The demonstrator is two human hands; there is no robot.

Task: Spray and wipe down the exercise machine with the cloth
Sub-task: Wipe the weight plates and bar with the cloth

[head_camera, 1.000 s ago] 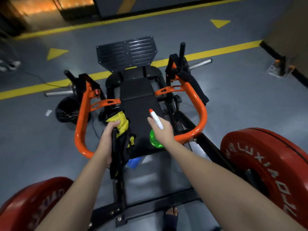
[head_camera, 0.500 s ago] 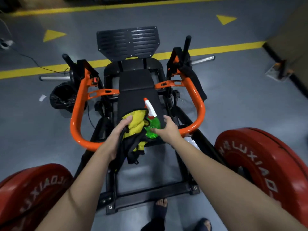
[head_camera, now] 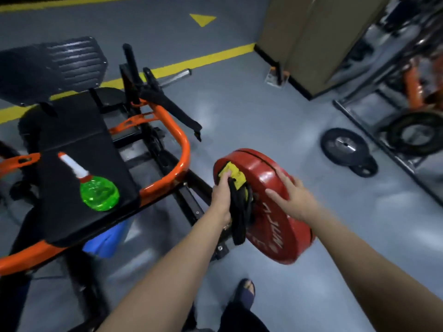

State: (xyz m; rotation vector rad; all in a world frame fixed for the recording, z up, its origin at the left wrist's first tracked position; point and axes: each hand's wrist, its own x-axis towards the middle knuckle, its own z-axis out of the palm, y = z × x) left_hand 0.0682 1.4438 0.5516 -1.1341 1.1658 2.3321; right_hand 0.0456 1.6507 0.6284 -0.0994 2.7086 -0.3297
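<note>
**Grey gym floor (head_camera: 263, 116), cloth (head_camera: 233, 174) on the red plate (head_camera: 259, 164)**

The floor is painted grey with yellow lines, and a few black plates (head_camera: 345, 147) lie loose on it over by a rack at the right. The exercise machine (head_camera: 184, 149) fills the left of the view, with orange bars around a black pad (head_camera: 79, 130).

The spray bottle (head_camera: 99, 192) stands upright on that pad, near its front edge, with no hand on it. Parked there it is out of the way yet within reach for the next squirt, which frees both hands for wiping.

The left hand (head_camera: 221, 195) is clamped on the yellow cloth, fingers curled over it and pressing it to the upper rim of the red plate loaded on the machine's right side. A black strap (head_camera: 239, 212) hangs down from the same grip; what it belongs to cannot be told.

The right hand (head_camera: 296, 200) lies flat on the plate's face, fingers spread and holding nothing. It probably steadies the plate so that it does not turn on its sleeve under the rubbing.

The step in hand looks like wiping the plate. The pad and bars appear yet to be done.
</note>
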